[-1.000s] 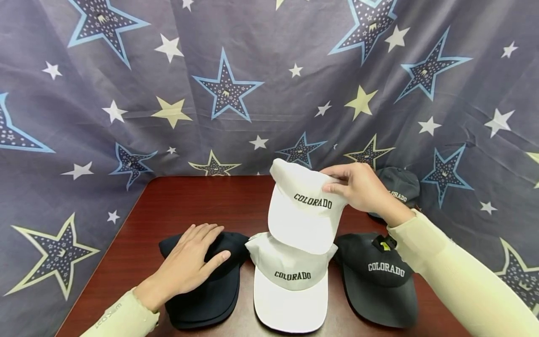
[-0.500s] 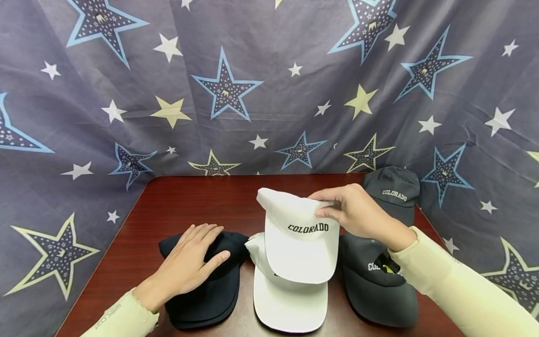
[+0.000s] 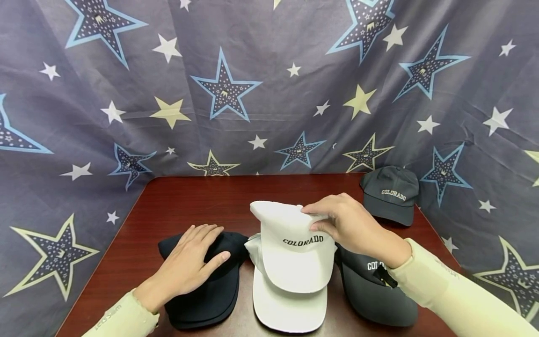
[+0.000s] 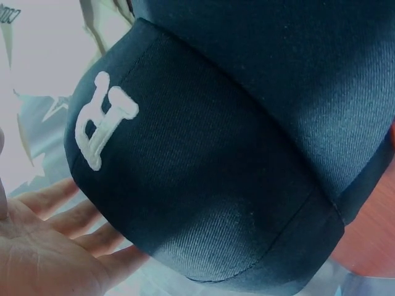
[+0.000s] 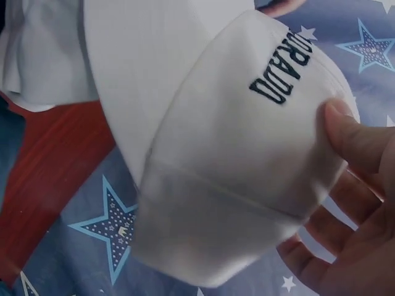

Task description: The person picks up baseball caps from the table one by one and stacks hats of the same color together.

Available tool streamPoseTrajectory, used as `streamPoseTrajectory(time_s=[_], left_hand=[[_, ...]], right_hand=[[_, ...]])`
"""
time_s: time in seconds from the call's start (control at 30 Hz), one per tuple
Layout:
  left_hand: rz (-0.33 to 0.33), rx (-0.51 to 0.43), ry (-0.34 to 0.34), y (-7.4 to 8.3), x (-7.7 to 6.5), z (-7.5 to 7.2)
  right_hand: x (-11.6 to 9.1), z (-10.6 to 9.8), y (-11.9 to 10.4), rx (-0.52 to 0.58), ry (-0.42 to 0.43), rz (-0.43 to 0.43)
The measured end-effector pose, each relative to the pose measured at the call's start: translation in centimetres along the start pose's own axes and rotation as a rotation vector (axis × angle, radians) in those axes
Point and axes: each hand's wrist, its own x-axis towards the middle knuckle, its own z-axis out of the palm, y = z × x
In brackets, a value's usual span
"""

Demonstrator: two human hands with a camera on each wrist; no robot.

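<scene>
My right hand [image 3: 351, 227] pinches a white baseball cap [image 3: 294, 243] by the right side of its crown, thumb in front. Dark COLORADO lettering runs across that cap's front. It overlaps a second white cap [image 3: 290, 304] below it, whose lettering is hidden. On the left, my left hand [image 3: 189, 262] rests with straight fingers on top of dark navy caps [image 3: 210, 299], stacked brim over brim. A white raised letter [image 4: 102, 123] shows on the navy cap's front in the left wrist view. In the right wrist view the held cap [image 5: 228, 135] hangs between thumb and fingers.
A dark grey cap [image 3: 376, 295] lies at the front right, partly under my right forearm. Another grey COLORADO cap [image 3: 389, 192] sits at the table's back right corner. The reddish-brown table [image 3: 202, 201] ends at a star-patterned cloth [image 3: 252, 70].
My right hand has lowered the white cap and brought it slightly left, over the white cap below. The grey cap at the back has come into fuller view. My left hand stays put.
</scene>
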Motion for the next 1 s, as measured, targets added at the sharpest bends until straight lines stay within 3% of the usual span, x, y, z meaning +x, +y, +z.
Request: streamPoseTrajectory(time_s=[0.2,0.43,0.73,1.0], left_hand=[[0.000,0.001,-0.002,-0.1,0.0,0.1],[0.003,0.003,0.003,-0.2,-0.1,0.2],[0.005,0.003,0.006,-0.3,0.0,0.2],[0.009,0.004,0.006,-0.5,0.1,0.3]], right_hand=[[-0.6,1.3,0.0,-0.046,-0.014,0.011],[-1.1,1.8,0.1,-0.023,-0.041,0.022],[-1.7,2.2,-1.0,-0.030,0.040,-0.086],[-1.6,2.2,-2.0,0.017,-0.046,0.082]])
